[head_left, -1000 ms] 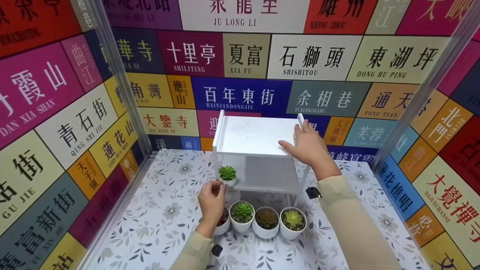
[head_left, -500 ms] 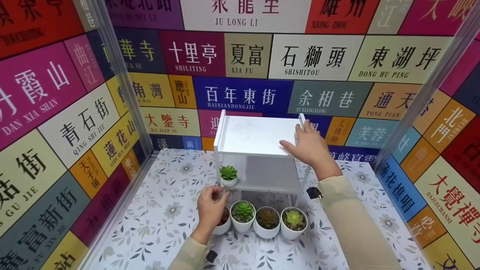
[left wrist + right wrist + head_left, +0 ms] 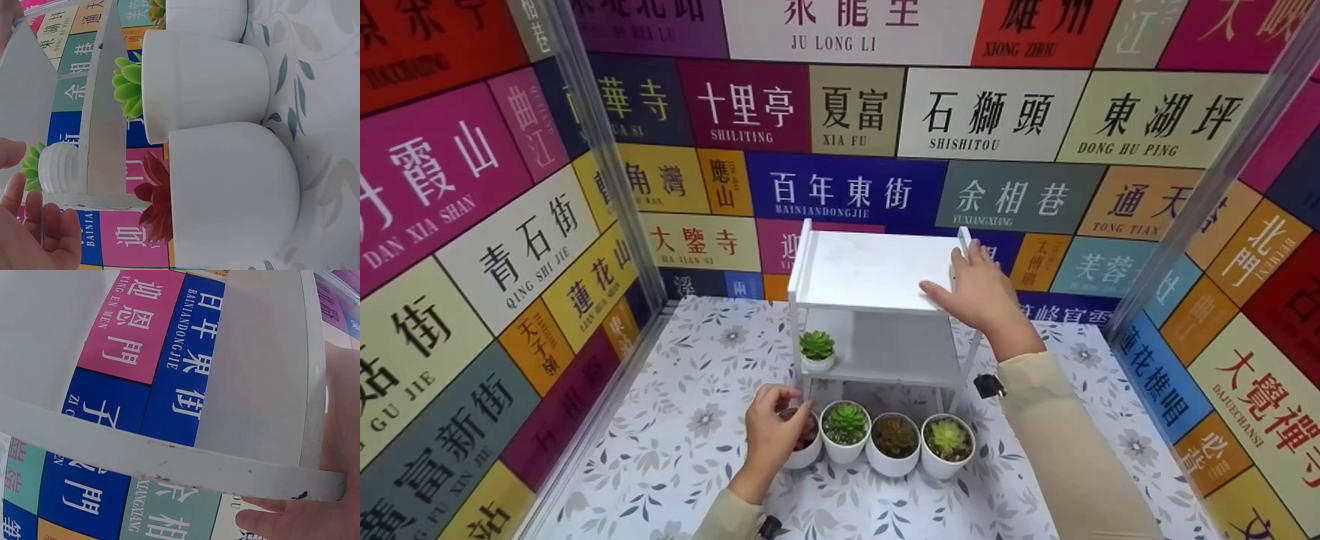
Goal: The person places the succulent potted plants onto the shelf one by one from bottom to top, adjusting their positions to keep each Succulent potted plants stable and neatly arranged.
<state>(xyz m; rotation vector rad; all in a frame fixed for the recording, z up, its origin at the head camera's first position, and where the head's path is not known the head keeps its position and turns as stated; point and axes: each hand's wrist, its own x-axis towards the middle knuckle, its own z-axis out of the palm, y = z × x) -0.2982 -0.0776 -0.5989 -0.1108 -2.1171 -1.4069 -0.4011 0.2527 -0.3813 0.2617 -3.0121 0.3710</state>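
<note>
Apparently shelving pots | ribbed white green-succulent pot (image 3: 817,352): lower front-left corner, white two-tier rack (image 3: 877,270) | left hand (image 3: 769,436): fingers parted, empty | right hand (image 3: 984,294): spread, top's right edge | next likely: grip smooth white red-succulent pot (image 3: 236,197)

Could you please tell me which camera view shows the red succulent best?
The left wrist view: the red succulent's leaves appear large there, with no hand in front. In the head view, the left hand partly hides it; the right wrist view does not show it.
</note>
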